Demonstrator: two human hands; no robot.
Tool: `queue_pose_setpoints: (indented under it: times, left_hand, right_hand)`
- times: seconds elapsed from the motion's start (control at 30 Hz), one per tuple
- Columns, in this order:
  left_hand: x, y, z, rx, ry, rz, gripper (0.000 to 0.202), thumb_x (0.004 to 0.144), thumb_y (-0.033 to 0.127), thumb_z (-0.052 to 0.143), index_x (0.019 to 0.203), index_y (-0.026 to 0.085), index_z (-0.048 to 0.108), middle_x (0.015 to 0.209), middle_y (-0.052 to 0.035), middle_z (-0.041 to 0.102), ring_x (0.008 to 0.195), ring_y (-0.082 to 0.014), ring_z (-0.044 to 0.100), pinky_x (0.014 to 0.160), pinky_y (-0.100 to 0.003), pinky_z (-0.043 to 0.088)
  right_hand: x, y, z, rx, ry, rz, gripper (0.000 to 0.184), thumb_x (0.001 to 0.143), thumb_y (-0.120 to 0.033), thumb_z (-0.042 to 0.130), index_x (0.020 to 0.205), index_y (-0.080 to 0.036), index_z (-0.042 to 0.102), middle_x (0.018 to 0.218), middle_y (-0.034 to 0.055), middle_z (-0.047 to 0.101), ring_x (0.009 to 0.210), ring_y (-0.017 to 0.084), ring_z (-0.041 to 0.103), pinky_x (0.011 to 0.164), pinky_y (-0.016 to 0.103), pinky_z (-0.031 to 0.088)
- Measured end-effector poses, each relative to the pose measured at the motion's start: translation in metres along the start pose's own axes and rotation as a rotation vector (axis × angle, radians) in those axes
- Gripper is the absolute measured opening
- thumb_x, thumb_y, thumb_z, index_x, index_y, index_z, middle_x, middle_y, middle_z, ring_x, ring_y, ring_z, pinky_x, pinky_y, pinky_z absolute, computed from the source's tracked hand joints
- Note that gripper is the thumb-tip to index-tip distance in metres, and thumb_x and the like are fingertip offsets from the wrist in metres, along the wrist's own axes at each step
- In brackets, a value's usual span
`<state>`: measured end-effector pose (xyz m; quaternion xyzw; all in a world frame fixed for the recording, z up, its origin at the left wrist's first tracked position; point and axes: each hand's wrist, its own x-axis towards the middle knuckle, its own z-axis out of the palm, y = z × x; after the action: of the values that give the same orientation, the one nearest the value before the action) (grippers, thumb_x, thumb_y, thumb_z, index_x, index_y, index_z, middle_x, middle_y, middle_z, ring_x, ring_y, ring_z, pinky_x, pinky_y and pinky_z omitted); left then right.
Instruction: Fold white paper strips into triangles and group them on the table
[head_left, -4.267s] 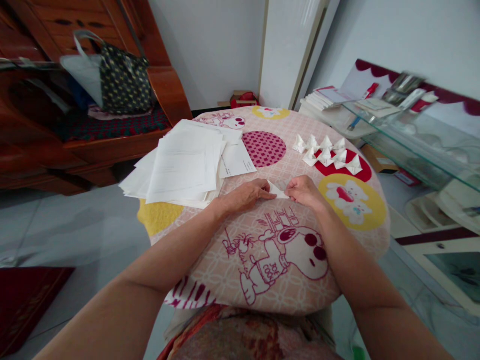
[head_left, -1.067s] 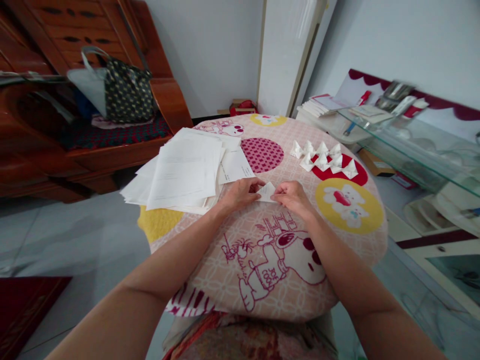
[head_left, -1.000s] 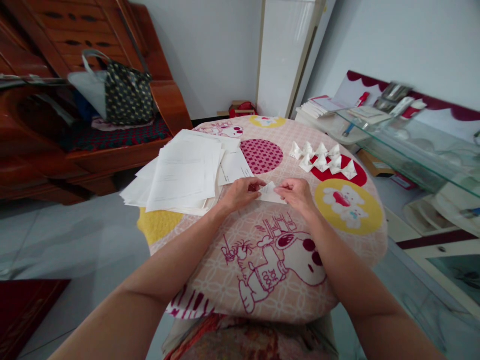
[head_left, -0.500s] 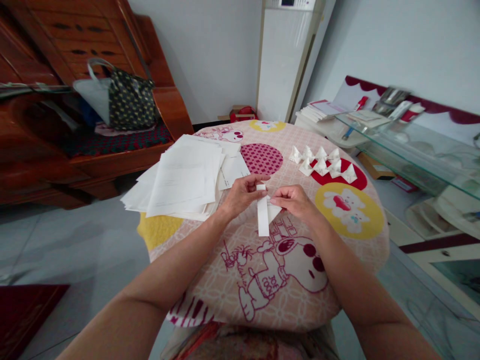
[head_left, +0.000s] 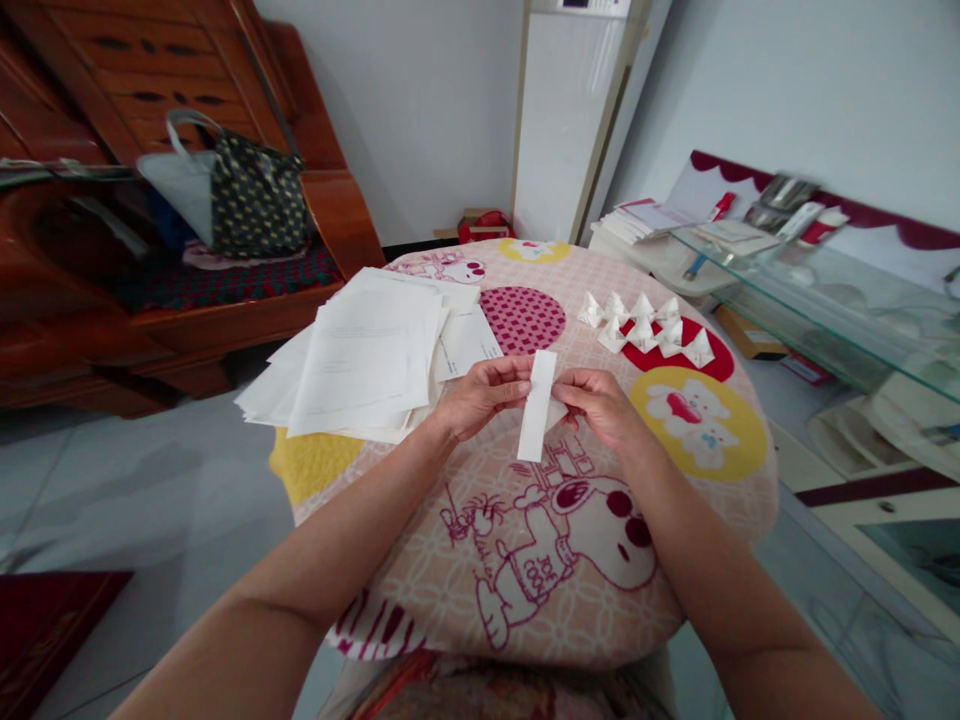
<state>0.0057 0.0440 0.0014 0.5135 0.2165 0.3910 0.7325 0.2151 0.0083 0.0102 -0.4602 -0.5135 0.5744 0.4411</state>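
A folded white paper (head_left: 537, 408) is held between my two hands above the round table, its long narrow strip slanting slightly and a triangular flap showing at its right. My left hand (head_left: 487, 392) pinches the strip's left edge with thumb and fingers. On the other side, my right hand (head_left: 592, 397) grips the paper by the flap, its fingertips partly behind it. Beyond my right hand, several small folded paper pieces (head_left: 641, 330) with raised points stand in two rows. Left of my hands lies a loose pile of white paper sheets (head_left: 367, 350).
A patterned cloth (head_left: 420, 580) with cartoon figures covers the table. To the right is a glass-topped cabinet (head_left: 840, 310) with papers and metal bowls. At the left, a wooden bench (head_left: 337, 215) bears a dark patterned bag (head_left: 259, 195). A tall white appliance (head_left: 566, 120) stands behind.
The folded paper has risen a little and tilted, its top now leaning right. My right hand has shifted its hold at the flap, and my left fingers have moved to the strip's left edge.
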Motion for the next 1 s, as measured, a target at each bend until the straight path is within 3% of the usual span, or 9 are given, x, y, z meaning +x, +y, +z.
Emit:
queue_pose_setpoints:
  times: [0.23,0.53,0.67,0.73,0.9,1.0]
  left_hand:
    - [0.0003,-0.0001,0.0018,0.005,-0.007,0.010,0.038,0.075,0.034,0.088,0.109,0.019,0.078,0.103,-0.0084,0.077,0.090,-0.0161,0.071,0.080,-0.027,0.056]
    - [0.0031,-0.0023,0.0004,0.069,0.037,0.074,0.040,0.077,0.033,0.085,0.112,0.018,0.072,0.101,-0.0067,0.076,0.088,-0.0154,0.070,0.079,-0.027,0.056]
    - [0.0045,-0.0042,0.0016,0.147,0.030,0.151,0.039,0.077,0.031,0.084,0.108,0.017,0.066,0.096,-0.0060,0.073,0.088,-0.0159,0.070,0.077,-0.027,0.054]
    - [0.0050,-0.0046,0.0027,0.229,0.076,0.205,0.040,0.073,0.028,0.085,0.104,0.017,0.062,0.093,-0.0047,0.071,0.085,-0.0153,0.069,0.074,-0.026,0.053]
    - [0.0033,-0.0031,0.0033,0.564,0.330,0.304,0.024,0.070,0.015,0.075,0.086,0.018,0.058,0.074,0.0034,0.060,0.065,-0.0088,0.054,0.060,-0.021,0.042]
    - [0.0017,-0.0014,0.0026,0.630,0.388,0.323,0.021,0.069,0.012,0.070,0.084,0.019,0.056,0.069,0.0054,0.055,0.060,-0.0081,0.049,0.057,-0.021,0.039]
  right_hand:
    - [-0.0023,-0.0016,0.0016,-0.011,0.014,0.044,0.034,0.069,-0.049,0.083,0.073,-0.019,0.067,0.060,-0.0006,0.065,0.041,0.010,0.055,0.033,0.021,0.036]
    - [-0.0046,-0.0044,0.0051,-0.020,0.053,-0.001,0.036,0.069,-0.049,0.084,0.074,-0.017,0.069,0.061,0.0011,0.067,0.041,0.012,0.060,0.031,0.020,0.038]
    - [-0.0041,-0.0025,0.0054,-0.058,0.055,-0.013,0.035,0.069,-0.050,0.083,0.072,-0.018,0.068,0.058,0.0001,0.065,0.042,0.012,0.060,0.032,0.019,0.038]
    - [-0.0035,-0.0002,0.0052,-0.091,0.057,-0.030,0.034,0.070,-0.049,0.082,0.071,-0.018,0.068,0.056,-0.0002,0.065,0.042,0.011,0.060,0.033,0.019,0.038]
    - [-0.0019,0.0050,0.0066,-0.195,0.059,-0.096,0.025,0.072,-0.041,0.080,0.077,-0.019,0.070,0.058,-0.0002,0.067,0.043,0.011,0.057,0.039,0.021,0.043]
    - [-0.0024,0.0056,0.0091,-0.236,0.120,-0.165,0.022,0.074,-0.039,0.077,0.077,-0.019,0.068,0.063,0.0006,0.068,0.049,0.013,0.062,0.041,0.022,0.044]
